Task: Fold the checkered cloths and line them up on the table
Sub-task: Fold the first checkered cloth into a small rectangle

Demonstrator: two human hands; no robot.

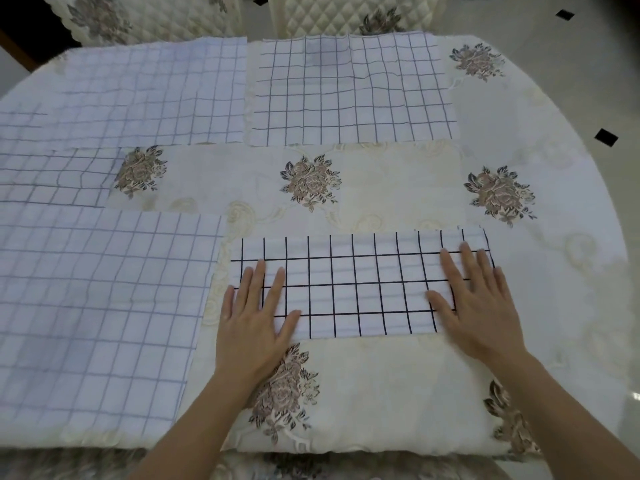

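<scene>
A white cloth with a bold black check (pixel 356 285), folded into a long strip, lies in front of me on the table. My left hand (pixel 258 317) presses flat on its left end, fingers straight. On its right end rests my right hand (pixel 476 299), also flat with spread fingers. Several paler checkered cloths lie spread out: one at the near left (pixel 100 299), one at the middle left (pixel 55 176), one at the far left (pixel 138 95), one at the far centre (pixel 349 90).
The table wears a cream tablecloth (pixel 398 188) embroidered with brown flowers. Two quilted chair backs (pixel 339 13) stand behind the far edge. Pale floor tiles with black insets (pixel 606 136) show at the right, past the table's rounded edge.
</scene>
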